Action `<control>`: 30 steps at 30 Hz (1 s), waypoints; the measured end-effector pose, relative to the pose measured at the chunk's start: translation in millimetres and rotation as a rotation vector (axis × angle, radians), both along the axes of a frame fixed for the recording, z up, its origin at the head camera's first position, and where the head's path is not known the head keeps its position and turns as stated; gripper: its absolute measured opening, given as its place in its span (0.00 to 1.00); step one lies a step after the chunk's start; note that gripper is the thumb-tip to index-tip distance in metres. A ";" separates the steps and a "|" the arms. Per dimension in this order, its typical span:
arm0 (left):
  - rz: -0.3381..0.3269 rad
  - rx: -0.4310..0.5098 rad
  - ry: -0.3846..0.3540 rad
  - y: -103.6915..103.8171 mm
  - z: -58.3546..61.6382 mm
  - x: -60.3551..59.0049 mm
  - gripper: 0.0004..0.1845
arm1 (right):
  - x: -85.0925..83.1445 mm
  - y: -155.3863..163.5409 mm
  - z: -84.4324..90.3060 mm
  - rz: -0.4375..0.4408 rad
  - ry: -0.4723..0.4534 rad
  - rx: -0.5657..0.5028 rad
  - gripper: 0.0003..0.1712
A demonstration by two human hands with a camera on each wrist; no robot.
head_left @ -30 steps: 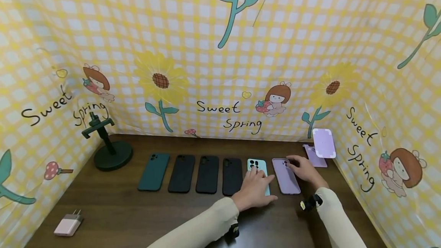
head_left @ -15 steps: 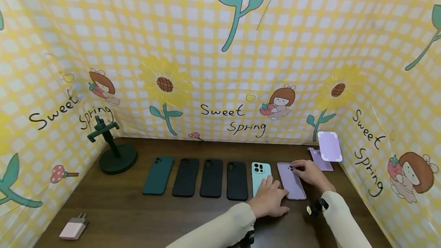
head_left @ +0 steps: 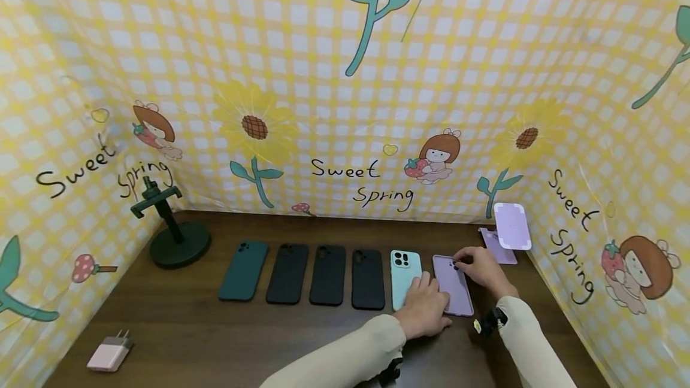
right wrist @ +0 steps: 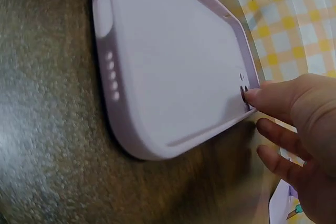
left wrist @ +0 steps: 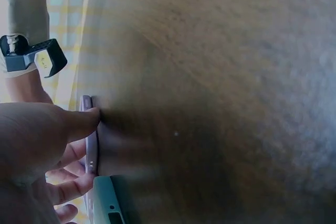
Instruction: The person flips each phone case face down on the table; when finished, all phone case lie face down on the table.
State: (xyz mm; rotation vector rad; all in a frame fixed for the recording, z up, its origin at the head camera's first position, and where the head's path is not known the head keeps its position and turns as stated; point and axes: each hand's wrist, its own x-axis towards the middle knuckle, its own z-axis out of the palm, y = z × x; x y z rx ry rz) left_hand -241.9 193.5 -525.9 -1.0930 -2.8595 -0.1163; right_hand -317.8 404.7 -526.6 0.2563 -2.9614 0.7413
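Six phone cases lay in one row: one dark green, three black, one mint, one lilac.
The left hand (head_left: 426,310), fingers spread, pressed the lilac case (head_left: 454,283) at its near end; the right hand (head_left: 481,269) fingertipped its far corner, bare table (head_left: 242,340) stretching leftward.

Both our hands were out in front, low and close together.

Our left hand (head_left: 426,311) lay palm down with its fingers (head_left: 424,285) stretched forward and relaxed, the thumb (left wrist: 79,121) pointing out to the side. Our right hand (head_left: 481,270) reached in from the right, fingers (right wrist: 273,100) loosely bent, one fingertip pressed forward. Both forearms wore pale sleeves, and a small device sat at each wrist.
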 end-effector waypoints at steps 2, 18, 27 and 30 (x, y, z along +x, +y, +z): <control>0.015 -0.013 0.006 1.1 0.6 -0.3 0.15 | 0.7 -0.9 0.6 -0.004 -0.009 -0.026 0.06; -0.006 0.095 0.031 -5.7 1.0 2.8 0.07 | 1.3 2.6 1.0 -0.030 -0.019 -0.142 0.08; -0.014 0.259 0.101 -17.1 7.1 0.2 0.06 | 0.9 3.8 4.7 -0.022 -0.094 -0.319 0.14; -0.010 0.311 0.090 -19.7 7.5 -0.4 0.06 | 1.3 8.4 2.8 -0.006 -0.181 -0.474 0.19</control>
